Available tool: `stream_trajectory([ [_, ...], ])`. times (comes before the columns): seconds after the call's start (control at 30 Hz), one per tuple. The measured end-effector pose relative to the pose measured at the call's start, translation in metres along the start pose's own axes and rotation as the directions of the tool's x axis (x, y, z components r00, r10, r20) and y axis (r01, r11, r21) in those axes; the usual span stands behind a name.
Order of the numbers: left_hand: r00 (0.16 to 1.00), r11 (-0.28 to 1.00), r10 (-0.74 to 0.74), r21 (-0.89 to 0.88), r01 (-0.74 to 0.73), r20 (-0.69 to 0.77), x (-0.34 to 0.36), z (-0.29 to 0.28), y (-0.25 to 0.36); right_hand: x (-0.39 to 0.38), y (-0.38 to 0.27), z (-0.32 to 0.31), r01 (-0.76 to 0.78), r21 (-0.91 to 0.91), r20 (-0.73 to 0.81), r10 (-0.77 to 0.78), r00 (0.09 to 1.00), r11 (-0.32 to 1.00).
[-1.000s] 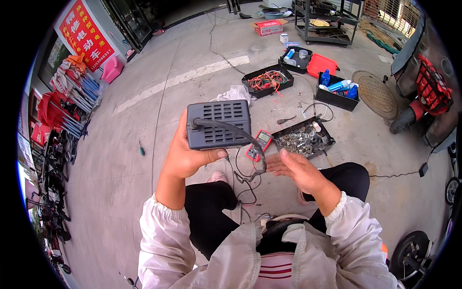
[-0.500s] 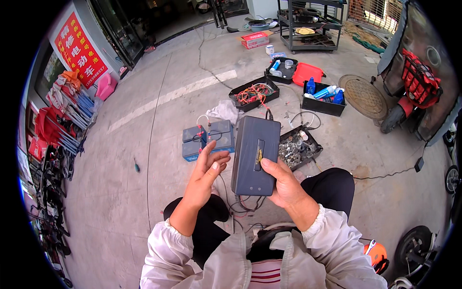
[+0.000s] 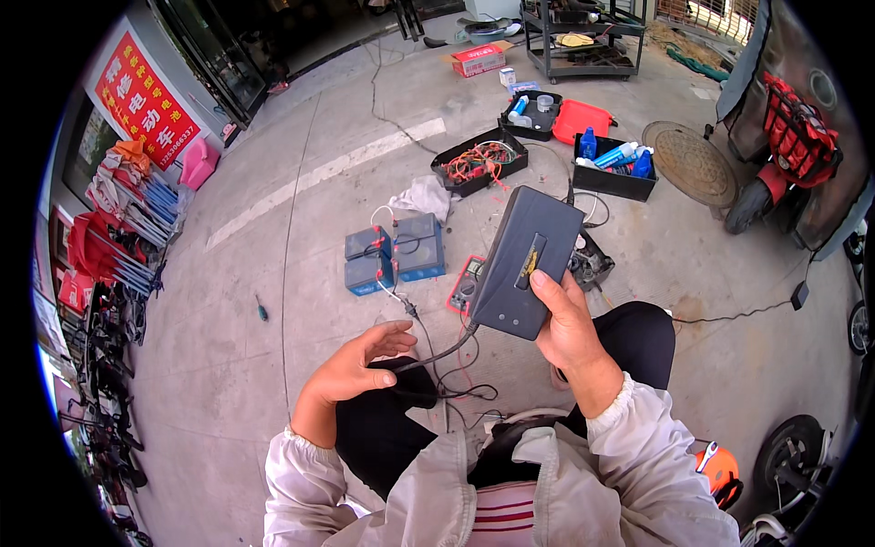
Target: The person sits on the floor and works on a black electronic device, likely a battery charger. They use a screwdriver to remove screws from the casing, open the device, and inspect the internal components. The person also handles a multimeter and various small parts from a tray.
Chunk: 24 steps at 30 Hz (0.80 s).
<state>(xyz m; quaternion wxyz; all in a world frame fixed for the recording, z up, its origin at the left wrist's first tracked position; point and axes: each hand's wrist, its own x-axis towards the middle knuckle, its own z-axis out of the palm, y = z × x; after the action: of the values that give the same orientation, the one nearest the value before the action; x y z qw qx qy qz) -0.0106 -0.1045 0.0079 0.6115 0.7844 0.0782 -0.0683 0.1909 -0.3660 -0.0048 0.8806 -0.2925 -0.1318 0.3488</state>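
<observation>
My right hand (image 3: 570, 328) grips a dark grey battery charger (image 3: 510, 296), thumb on its face beside a yellow-marked label strip. The charger is tilted, its top leaning right. A black cable runs from its lower end past my left hand (image 3: 360, 360), which is open and holds nothing, fingers stretched toward the charger. Beyond my left hand, blue-and-grey batteries (image 3: 419, 260) stand on the ground, linked by wires. A cable connector (image 3: 410, 310) lies in front of them. A red multimeter (image 3: 465, 284) shows partly from behind the charger.
A tray of metal parts (image 3: 594, 264) lies partly hidden beyond the charger. Farther off are a tray of red wires (image 3: 478, 164), a box of blue bottles (image 3: 615, 187) and a wheeled rack (image 3: 583, 64). A screwdriver (image 3: 262, 310) lies at left. Loose cables cross the ground between my knees.
The charger has moved right and tilted in my right hand, uncovering the multimeter. My left hand has drawn back, down and away from it.
</observation>
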Motion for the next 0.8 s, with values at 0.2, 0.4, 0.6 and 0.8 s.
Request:
stream_trajectory([
  [0.2, 0.999, 0.896, 0.033, -0.443, -0.033, -0.008, 0.061, 0.064, 0.028, -0.016, 0.035, 0.006, -0.079, -0.139, 0.050, 0.086, 0.995, 0.987],
  [0.4, 0.986, 0.778, -0.048, -0.625, -0.064, -0.160, 0.057, 0.074, 0.024, -0.031, 0.032, -0.010, -0.004, -0.489, 0.189, 0.110, 0.976, 0.872],
  [0.6, 0.900, 0.537, -0.078, -0.779, -0.325, -0.429, 0.060, 0.049, 0.052, -0.068, 0.103, -0.057, 0.233, -0.873, 0.421, 0.423, 0.803, 0.428],
  [0.8, 0.882, 0.288, -0.015, -0.846, -0.448, -0.472, 0.044, -0.010, 0.077, -0.058, 0.083, -0.109, 0.298, -0.952, 0.196, 0.601, 0.774, -0.074],
])
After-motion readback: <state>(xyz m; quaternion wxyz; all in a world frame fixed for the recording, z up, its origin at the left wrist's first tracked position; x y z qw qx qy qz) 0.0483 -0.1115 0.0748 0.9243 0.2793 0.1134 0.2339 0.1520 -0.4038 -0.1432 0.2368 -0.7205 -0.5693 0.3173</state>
